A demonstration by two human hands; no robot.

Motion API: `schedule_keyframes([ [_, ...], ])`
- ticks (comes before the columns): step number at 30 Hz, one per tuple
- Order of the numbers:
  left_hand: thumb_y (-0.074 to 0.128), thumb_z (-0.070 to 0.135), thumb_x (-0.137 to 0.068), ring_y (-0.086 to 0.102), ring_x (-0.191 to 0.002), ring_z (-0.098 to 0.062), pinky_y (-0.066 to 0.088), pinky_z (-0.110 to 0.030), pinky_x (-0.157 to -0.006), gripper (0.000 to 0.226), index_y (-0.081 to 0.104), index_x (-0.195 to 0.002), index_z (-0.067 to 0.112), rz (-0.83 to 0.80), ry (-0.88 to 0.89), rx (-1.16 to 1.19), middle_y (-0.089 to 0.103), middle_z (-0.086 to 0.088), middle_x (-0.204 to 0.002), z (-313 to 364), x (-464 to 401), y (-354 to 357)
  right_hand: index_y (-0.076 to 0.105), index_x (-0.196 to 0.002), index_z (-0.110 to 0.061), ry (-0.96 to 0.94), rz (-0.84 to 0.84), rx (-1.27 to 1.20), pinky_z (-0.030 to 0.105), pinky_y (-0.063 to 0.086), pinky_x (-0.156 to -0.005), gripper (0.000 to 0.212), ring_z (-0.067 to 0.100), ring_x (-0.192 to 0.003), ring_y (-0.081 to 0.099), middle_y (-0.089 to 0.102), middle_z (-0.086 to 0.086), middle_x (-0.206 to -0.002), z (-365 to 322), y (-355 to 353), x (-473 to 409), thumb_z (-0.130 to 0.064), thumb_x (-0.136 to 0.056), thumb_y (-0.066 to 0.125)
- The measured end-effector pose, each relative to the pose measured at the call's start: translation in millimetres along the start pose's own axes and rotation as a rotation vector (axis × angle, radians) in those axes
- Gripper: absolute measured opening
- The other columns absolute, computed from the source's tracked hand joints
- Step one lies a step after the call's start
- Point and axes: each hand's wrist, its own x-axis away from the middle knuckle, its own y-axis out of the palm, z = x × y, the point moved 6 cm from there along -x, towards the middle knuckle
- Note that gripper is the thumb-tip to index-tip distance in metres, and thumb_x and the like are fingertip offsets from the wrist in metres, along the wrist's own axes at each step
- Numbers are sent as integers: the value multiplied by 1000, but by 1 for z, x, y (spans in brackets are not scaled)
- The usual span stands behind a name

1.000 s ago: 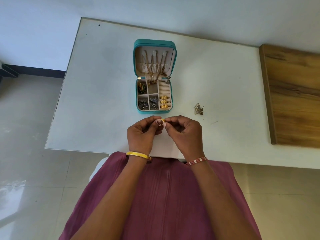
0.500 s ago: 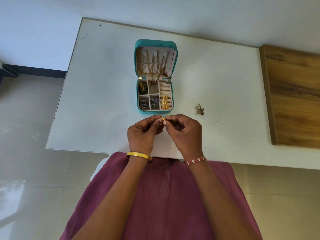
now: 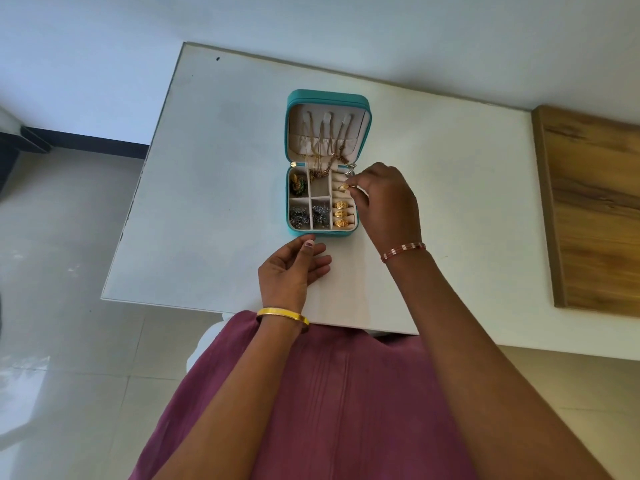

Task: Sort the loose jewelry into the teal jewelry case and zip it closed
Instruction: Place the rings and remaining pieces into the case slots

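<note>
The jewelry case (image 3: 328, 98) is teal outside, pale cream inside. In it: gold filigree rings (image 3: 341, 213) down the right column, dark silvery pieces (image 3: 300, 216) in the near-left slots, a green and gold piece (image 3: 298, 186) far-left, gold chains (image 3: 323, 147) in the lid. Bench (image 3: 214, 168) under the case is plain white. Right of the case, a brown wood-grain board (image 3: 595, 209). Yellow-gold bangle (image 3: 282, 315), red and white beaded bracelet (image 3: 403, 251), maroon ribbed clothing (image 3: 329, 410).

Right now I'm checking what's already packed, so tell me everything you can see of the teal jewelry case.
The teal jewelry case lies open on the white table, lid propped up behind. The lid's cream lining carries gold chains on hooks above a pocket. The base has small compartments on the left, holding a green and gold piece and silvery pieces, and ring rolls on the right with three gold rings. The right hand pinches a fourth ring at the rolls.
</note>
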Motion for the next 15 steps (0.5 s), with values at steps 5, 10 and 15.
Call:
schedule_keyframes([
  [5,53,7,-88,67,-55,-9,56,-19,-56,13,61,-99,3,0,-19,3,66,-10,-81,0,-1,0,71,-79,-1,-116,22,162,28,50,-52,17,31,-68,61,65,15,-73,-6,4,-2,8,-65,73],
  [10,54,8,-88,67,-56,-9,56,-20,-57,14,61,-99,3,0,-33,8,66,-11,-81,1,0,1,72,-72,-3,-235,-23,253,23,48,-47,26,27,-63,62,66,12,-68,-13,4,0,9,-50,80],
  [15,54,9,-88,67,-56,-9,57,-20,-57,14,61,-99,3,4,-39,6,66,-11,-81,1,0,1,71,-67,-5,-270,-3,295,20,46,-46,21,23,-59,61,65,9,-65,-17,2,-1,4,-52,82],
])
